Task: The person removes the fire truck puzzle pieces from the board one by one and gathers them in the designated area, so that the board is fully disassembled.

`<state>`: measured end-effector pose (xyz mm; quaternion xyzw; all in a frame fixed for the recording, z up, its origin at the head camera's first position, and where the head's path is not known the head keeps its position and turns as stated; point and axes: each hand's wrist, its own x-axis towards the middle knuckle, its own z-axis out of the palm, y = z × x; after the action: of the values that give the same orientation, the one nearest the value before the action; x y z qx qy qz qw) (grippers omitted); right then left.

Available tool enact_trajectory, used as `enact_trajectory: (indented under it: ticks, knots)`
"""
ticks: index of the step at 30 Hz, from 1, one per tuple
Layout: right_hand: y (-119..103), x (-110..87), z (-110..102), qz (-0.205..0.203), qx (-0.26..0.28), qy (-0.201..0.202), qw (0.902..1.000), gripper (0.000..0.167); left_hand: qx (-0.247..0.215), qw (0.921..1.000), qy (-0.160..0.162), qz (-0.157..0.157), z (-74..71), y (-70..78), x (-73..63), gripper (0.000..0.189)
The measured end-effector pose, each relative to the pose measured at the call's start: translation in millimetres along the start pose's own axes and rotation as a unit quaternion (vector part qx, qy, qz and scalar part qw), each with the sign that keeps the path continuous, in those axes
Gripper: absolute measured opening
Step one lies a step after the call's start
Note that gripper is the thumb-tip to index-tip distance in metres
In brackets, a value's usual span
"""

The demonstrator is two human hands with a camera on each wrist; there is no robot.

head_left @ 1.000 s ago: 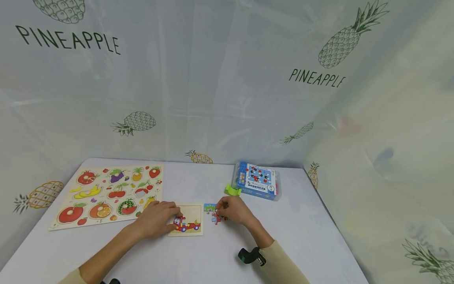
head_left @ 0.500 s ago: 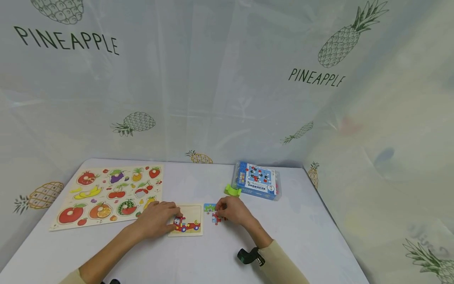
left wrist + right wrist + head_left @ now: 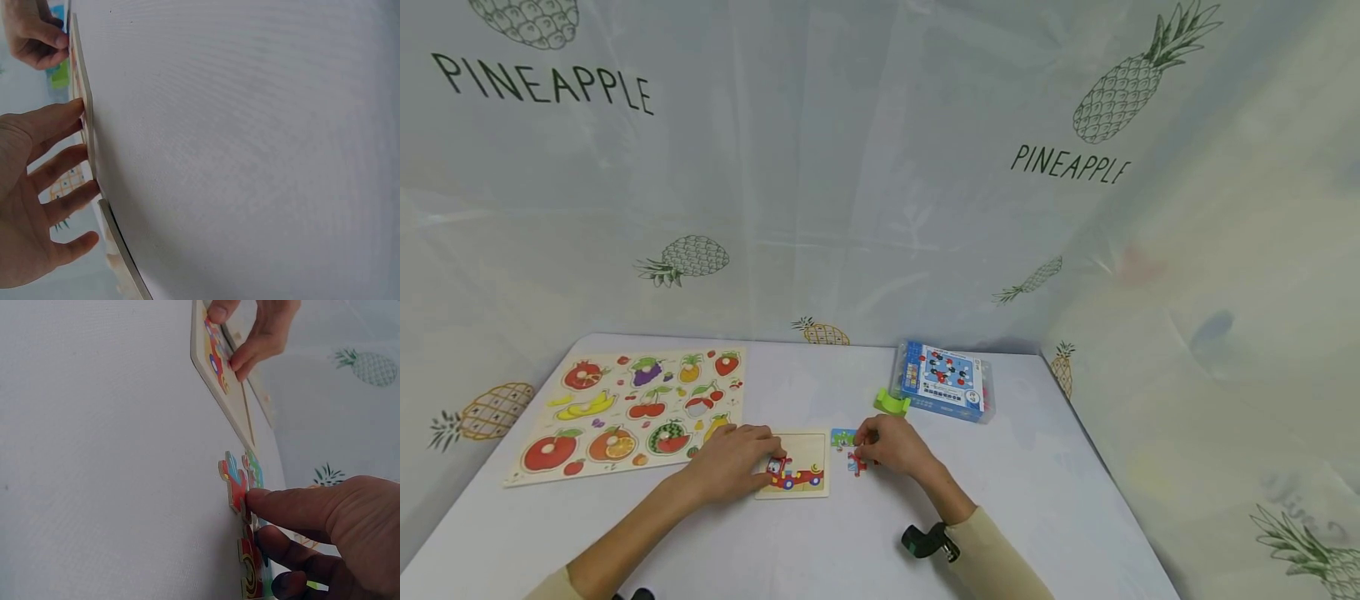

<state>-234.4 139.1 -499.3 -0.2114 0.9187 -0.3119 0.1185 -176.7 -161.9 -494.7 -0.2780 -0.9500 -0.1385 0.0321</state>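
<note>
A small wooden puzzle board point(image 3: 805, 446) lies mid-table, a red truck picture point(image 3: 797, 477) along its lower part. My left hand point(image 3: 733, 462) lies over the board's left side, fingertips on it; in the left wrist view the fingers are spread along its edge. Just right of the board sit several loose puzzle pieces, including a green-and-blue one point(image 3: 842, 437) and a red-and-blue one point(image 3: 234, 481). My right hand point(image 3: 895, 443) is over them, thumb and forefinger pinching a jigsaw piece point(image 3: 245, 512) that the fingers mostly hide. A red-and-yellow piece point(image 3: 250, 569) lies below the fingertips.
A large fruit puzzle board point(image 3: 625, 408) covers the table's left side, its right edge near my left hand. Behind my right hand are a bright green plastic piece point(image 3: 892, 402) and a blue boxed set point(image 3: 946, 382). A pineapple-print curtain point(image 3: 850, 167) hangs behind the table.
My right hand has shifted very slightly among the loose pieces, and the red-and-blue piece shows a little differently beside it. My left hand stays on the board.
</note>
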Motion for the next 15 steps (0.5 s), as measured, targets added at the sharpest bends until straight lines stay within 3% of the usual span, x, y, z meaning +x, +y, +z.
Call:
enact_trajectory:
  ticks: [15]
  knots:
    - [-9.3,0.1,1.0,-0.026,0.019,0.012,0.9994,0.005,-0.001,1.0000,-0.007,-0.006,-0.9,0.5,-0.4,0.029]
